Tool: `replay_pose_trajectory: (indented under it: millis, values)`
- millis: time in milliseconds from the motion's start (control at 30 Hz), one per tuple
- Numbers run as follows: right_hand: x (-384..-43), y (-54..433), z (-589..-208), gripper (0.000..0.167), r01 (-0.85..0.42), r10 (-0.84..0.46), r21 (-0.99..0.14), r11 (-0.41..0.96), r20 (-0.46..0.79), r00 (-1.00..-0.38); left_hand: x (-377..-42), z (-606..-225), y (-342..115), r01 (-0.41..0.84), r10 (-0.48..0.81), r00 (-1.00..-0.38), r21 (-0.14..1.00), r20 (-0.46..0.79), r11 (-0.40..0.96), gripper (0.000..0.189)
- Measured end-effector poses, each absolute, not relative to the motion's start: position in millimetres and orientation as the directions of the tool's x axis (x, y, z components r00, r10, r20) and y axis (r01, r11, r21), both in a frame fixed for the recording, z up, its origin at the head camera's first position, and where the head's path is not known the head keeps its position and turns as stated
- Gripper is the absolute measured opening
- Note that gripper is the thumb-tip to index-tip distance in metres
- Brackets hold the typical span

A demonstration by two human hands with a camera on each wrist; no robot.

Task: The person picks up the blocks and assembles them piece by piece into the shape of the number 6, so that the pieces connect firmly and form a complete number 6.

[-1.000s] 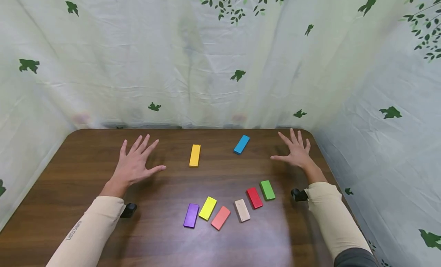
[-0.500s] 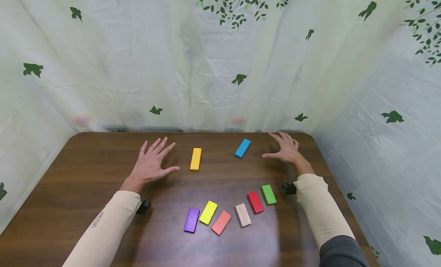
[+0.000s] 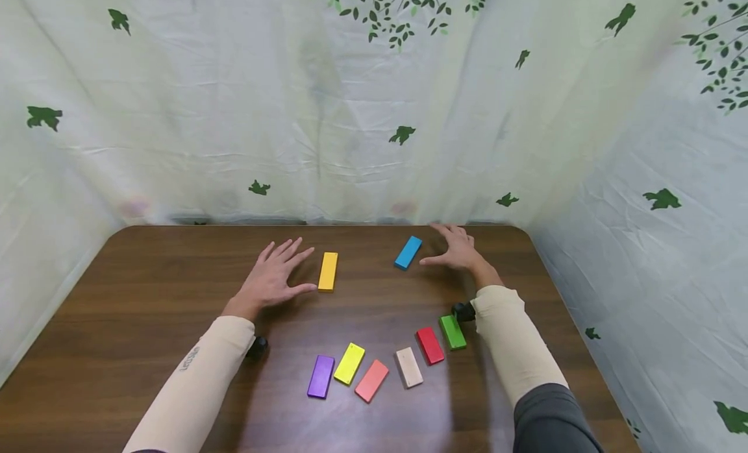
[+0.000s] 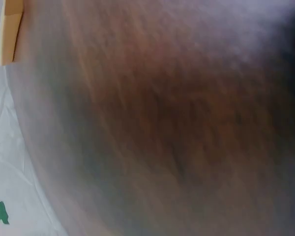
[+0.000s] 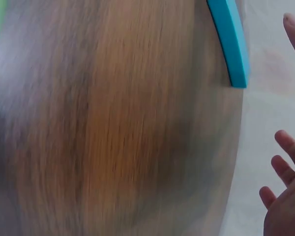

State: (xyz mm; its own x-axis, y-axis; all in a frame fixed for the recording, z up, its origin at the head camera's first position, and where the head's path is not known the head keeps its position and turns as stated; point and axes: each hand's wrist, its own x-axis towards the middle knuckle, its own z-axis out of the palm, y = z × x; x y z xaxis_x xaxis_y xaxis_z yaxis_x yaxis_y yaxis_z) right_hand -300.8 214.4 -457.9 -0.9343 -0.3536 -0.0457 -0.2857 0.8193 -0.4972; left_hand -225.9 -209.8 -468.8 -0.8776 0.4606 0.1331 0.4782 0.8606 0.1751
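Note:
My left hand (image 3: 273, 278), fingers spread, hovers just left of an orange-yellow block (image 3: 328, 272) lying on the brown table. In the head view its thumb tip comes right up to the block's edge; whether they touch I cannot tell. The left wrist view shows only an end of that block (image 4: 10, 34), and the hand is out of it. My right hand (image 3: 458, 250) is just right of a blue block (image 3: 408, 252), thumb and fingers apart, holding nothing. Part of this hand (image 5: 290, 187) and the blue block (image 5: 231, 44) appear in the right wrist view.
Nearer the front lie a purple block (image 3: 321, 376), a yellow block (image 3: 349, 363), a coral block (image 3: 371, 380), a beige block (image 3: 408, 367), a red block (image 3: 430, 346) and a green block (image 3: 452, 331). A white curtain (image 3: 350, 180) hangs behind the table (image 3: 146, 297).
Both hands have moved inward: the left one rightward to the orange-yellow block, the right one leftward to the blue block. The blocks have stayed in place.

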Motion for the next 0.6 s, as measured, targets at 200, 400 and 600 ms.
replay_pose_trajectory:
  millis: [200, 400, 600]
  values:
    - [-308, 199, -463, 0.092, -0.306, -0.391, -0.529, 0.792, -0.054, -0.919, -229, -476, -206, 0.523, 0.508, -0.853, 0.187, 0.123, 0.832, 0.078]
    - [-312, 188, -468, 0.091, -0.332, -0.431, -0.546, 0.769, -0.059, -0.9, -230, -477, -205, 0.554, 0.535, -0.833, 0.223, 0.142, 0.802, 0.077]
    - [-314, 185, -470, 0.087, -0.302, -0.438, -0.589, 0.749, -0.098, -0.894, -232, -479, -199, 0.562, 0.552, -0.825, 0.282, 0.123, 0.777, 0.077]
